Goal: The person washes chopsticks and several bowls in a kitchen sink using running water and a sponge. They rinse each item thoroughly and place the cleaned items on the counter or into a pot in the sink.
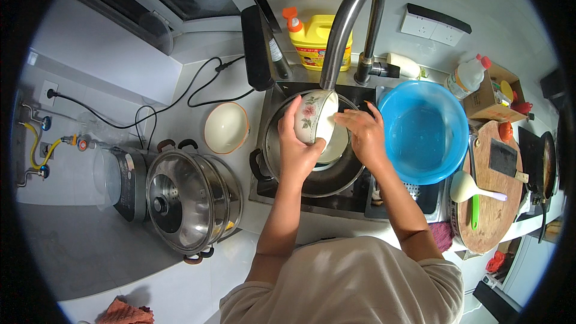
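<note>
A white bowl with a pink flower print [309, 114] is tipped on its side under the faucet spout, its opening facing right. My left hand [297, 144] grips it, thumb at the lower rim. My right hand [365, 137] is at the bowl's mouth, fingertips by the inner wall and one finger raised; whether they touch is unclear. Both hands are over a dark two-handled pot [288, 184] standing in the sink. Inside that pot sits another pale bowl [337, 149], partly hidden by my hands. The curved metal faucet [333, 45] reaches down right behind the held bowl.
A blue plastic basin [423, 130] stands right of the pot. Left are an orange-rimmed bowl [226, 128], a lidded steel steamer [189, 202] and a black cord [180, 103]. A yellow detergent jug [315, 40] stands behind; a ladle [465, 187] and cleaver [501, 156] lie on a round wooden board [495, 229].
</note>
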Motion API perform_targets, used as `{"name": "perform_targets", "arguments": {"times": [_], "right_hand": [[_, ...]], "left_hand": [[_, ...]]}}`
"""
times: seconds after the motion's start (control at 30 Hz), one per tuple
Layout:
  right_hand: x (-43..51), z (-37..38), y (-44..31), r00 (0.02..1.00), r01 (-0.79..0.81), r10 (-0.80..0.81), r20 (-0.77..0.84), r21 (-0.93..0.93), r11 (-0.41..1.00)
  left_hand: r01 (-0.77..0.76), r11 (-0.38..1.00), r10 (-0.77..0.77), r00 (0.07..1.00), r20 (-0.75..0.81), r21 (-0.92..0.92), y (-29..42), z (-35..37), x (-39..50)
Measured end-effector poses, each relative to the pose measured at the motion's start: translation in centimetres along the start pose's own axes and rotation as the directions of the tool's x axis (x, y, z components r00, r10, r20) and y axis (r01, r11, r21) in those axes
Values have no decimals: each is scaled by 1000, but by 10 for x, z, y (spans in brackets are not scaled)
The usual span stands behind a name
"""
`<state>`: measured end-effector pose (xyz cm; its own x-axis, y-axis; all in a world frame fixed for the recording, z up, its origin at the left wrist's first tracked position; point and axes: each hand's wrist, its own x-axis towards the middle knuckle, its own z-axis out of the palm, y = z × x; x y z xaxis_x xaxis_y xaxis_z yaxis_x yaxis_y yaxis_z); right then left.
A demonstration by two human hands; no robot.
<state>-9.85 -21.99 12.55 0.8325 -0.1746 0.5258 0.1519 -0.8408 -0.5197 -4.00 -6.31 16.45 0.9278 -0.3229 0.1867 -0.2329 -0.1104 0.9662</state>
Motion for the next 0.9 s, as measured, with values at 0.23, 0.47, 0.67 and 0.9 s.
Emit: {"name": "perform_targets", "arguments": {"times": [0.23, 0.47, 0.67, 0.9], "right_hand": [[4, -1, -4, 997, -74, 75, -3, 121, 990], [-2, -3, -27, 957, -271, 201, 209, 393, 879], [-6, -7, -49, 933, -304, 172, 317, 433, 849], [9, -7, -66, 907, -344, 156, 392, 472, 812]], "left_hand": [[-176, 881, 196, 981, 0, 440, 27, 3, -11], [-190, 810, 249, 968, -31, 555, 29, 2, -18], [-72, 981, 89, 993, -84, 180, 17, -16, -16], [187, 816, -265, 962, -66, -546, 8, -48, -19]]}}
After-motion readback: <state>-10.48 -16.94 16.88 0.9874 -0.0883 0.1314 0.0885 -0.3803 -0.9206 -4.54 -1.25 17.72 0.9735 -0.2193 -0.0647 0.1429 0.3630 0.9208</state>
